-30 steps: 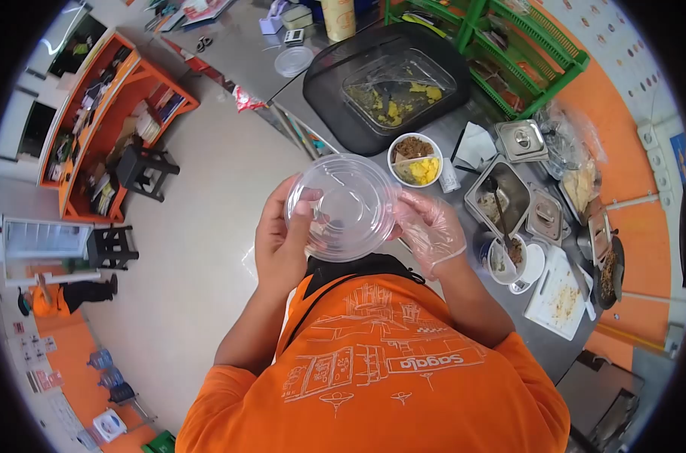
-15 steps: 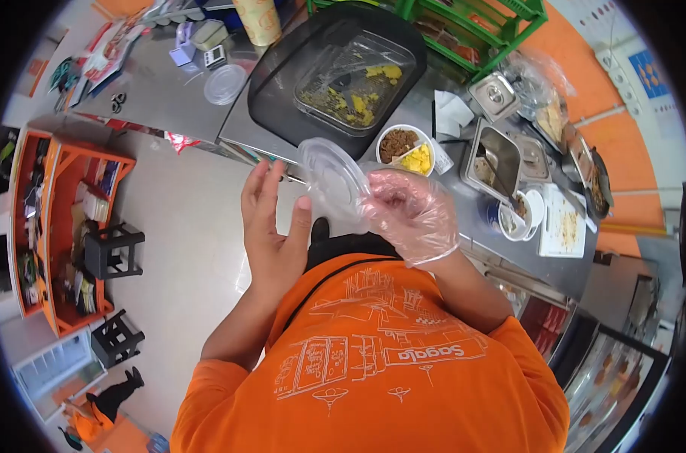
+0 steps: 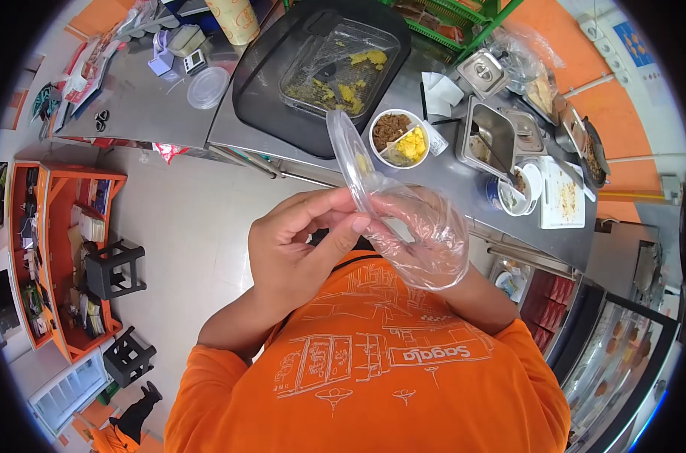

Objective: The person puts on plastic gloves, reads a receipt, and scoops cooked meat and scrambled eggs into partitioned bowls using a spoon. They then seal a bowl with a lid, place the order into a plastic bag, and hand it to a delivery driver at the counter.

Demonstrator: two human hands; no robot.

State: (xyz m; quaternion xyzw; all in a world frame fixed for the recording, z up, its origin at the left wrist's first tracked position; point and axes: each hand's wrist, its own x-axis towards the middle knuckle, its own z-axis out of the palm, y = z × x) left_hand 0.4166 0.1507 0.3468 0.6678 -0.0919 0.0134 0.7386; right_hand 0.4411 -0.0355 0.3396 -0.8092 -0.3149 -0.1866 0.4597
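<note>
A clear round plastic lid (image 3: pixel 346 151) is held up on edge in front of the orange shirt. My bare left hand (image 3: pixel 301 245) pinches its lower rim between thumb and fingers. On the other side, my right hand (image 3: pixel 418 234), in a clear plastic glove, grips the same rim. Just beyond the lid, on the steel counter, is a white round bowl (image 3: pixel 398 138) with brown shredded food and yellow pieces in separate sections. Left of the bowl lies a black tray (image 3: pixel 252 90) bearing a clear container (image 3: pixel 335 68) with yellow food remains.
Steel pans (image 3: pixel 488 134), a white cup (image 3: pixel 514 192) and a cutting board (image 3: pixel 562 192) stand at the right. Another lid (image 3: pixel 208 87) lies on the left counter. Black stools (image 3: pixel 116 269) stand by an orange shelf (image 3: pixel 56 249). Another person (image 3: pixel 131 419) is at the lower left.
My left hand has moved from open beside the lid to pinching its rim. The lid is turned more edge-on. The view has shifted slightly.
</note>
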